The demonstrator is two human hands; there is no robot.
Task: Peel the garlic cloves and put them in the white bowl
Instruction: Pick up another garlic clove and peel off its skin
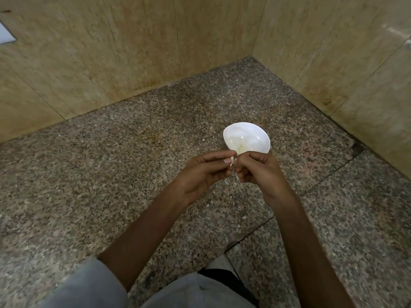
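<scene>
Both the left hand (pixel 204 172) and the right hand (pixel 255 172) pinch a small garlic clove (pixel 232 162) between them just short of the white bowl (pixel 255 134), so we fear a hard tug could flick it onto the stone surface (pixel 133 163)

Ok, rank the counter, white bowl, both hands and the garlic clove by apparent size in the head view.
1. Counter
2. Left hand and right hand: alike, unranked
3. White bowl: slightly smaller, but farther from the camera
4. Garlic clove, mostly hidden by fingers
</scene>
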